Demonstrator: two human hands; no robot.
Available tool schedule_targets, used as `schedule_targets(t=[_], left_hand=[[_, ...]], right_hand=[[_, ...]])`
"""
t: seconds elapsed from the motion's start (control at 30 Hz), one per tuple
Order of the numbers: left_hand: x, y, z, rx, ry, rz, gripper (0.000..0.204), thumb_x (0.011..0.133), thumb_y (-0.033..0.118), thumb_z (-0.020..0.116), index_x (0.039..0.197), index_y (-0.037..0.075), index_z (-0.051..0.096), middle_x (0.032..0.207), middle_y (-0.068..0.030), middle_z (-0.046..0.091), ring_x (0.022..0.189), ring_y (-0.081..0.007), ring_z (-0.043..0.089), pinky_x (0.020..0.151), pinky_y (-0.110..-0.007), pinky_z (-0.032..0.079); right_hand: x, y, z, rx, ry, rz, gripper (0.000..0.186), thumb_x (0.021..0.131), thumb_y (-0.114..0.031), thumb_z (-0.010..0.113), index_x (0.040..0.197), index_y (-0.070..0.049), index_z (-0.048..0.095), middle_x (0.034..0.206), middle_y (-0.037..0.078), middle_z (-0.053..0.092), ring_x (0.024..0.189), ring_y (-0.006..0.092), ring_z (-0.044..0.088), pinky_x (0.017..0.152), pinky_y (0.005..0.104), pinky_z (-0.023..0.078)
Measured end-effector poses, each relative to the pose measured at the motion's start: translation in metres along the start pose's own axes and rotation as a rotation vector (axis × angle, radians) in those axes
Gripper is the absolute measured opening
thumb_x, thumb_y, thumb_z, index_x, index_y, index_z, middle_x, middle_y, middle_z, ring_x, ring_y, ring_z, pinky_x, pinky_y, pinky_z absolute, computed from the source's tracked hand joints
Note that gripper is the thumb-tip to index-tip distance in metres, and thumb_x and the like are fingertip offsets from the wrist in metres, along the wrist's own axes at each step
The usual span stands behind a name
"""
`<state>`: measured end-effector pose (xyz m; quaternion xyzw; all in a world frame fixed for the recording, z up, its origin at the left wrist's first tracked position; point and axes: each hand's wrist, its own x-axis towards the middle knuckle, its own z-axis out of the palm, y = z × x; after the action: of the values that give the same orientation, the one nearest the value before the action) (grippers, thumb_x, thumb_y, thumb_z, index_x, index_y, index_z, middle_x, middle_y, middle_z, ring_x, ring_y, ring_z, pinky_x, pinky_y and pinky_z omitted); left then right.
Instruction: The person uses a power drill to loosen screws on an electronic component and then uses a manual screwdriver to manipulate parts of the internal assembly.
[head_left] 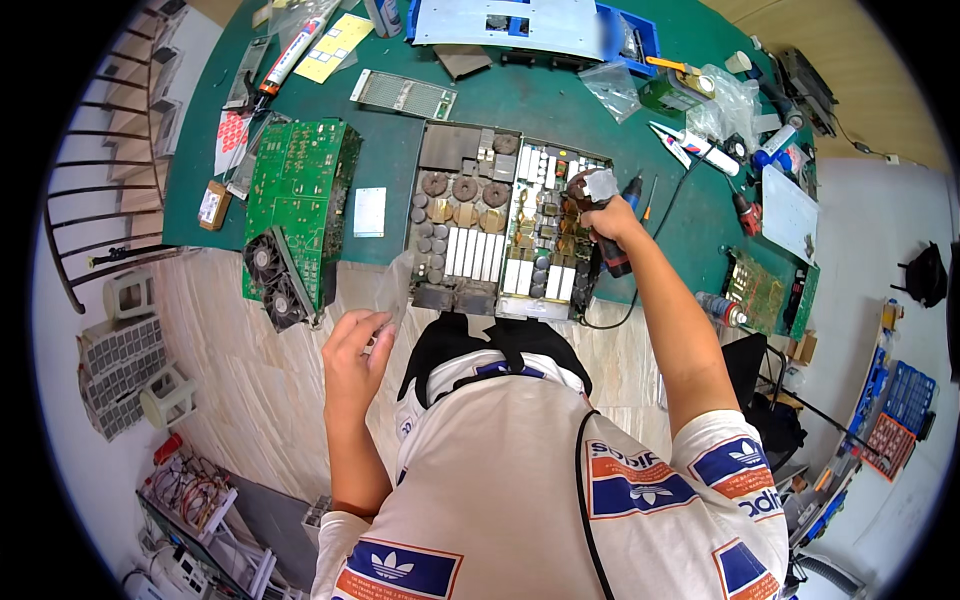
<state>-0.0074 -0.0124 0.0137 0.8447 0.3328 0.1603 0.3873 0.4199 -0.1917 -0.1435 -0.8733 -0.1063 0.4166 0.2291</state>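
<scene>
My right hand (612, 222) is closed around a dark cordless power tool (616, 258) above the right half of an open electronic unit (540, 250), which is packed with capacitors and white components. The unit's left half (450, 235) shows brown toroidal coils and more capacitors. My left hand (362, 338), fingers curled, holds a crumpled clear plastic bag (398, 280) just off the bench's near edge, left of the unit. Farther left lies a green circuit board (290, 190) with two black fans (272, 280). A white label card (369, 210) lies between board and unit.
The green bench (200, 150) carries a blue tray (635, 35), glue tubes (705, 150), a red-black tool (745, 212), a spray can (720, 308), a white board (788, 212) and another circuit board (760, 290). A railing (105, 160) and stools (165, 395) stand left; racks (890, 400) right.
</scene>
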Motion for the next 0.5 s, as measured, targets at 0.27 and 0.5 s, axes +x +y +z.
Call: schedule_targets(t=[0.27, 0.5], left_hand=[[0.004, -0.001, 0.002, -0.004, 0.016, 0.016, 0.018, 0.085, 0.000, 0.076, 0.103, -0.002, 0.074, 0.094, -0.0128, 0.069, 0.077, -0.0253, 0.067, 0.067, -0.033, 0.055], [0.024, -0.016, 0.017, -0.039, -0.071, 0.139, 0.026, 0.083, 0.004, 0.079, 0.108, 0.000, 0.073, 0.096, -0.0150, 0.069, 0.081, -0.0310, 0.067, 0.072, -0.037, 0.054]], right_hand=[[-0.025, -0.006, -0.015, 0.065, 0.037, -0.057, 0.040, 0.072, -0.012, 0.078, 0.108, 0.001, 0.069, 0.085, 0.011, 0.074, 0.064, 0.0201, 0.071, 0.062, 0.0357, 0.057], [-0.128, -0.045, -0.050, 0.237, -0.091, -0.280, 0.047, 0.073, -0.002, 0.074, 0.118, -0.002, 0.062, 0.093, 0.006, 0.066, 0.069, 0.0166, 0.063, 0.060, 0.0330, 0.053]])
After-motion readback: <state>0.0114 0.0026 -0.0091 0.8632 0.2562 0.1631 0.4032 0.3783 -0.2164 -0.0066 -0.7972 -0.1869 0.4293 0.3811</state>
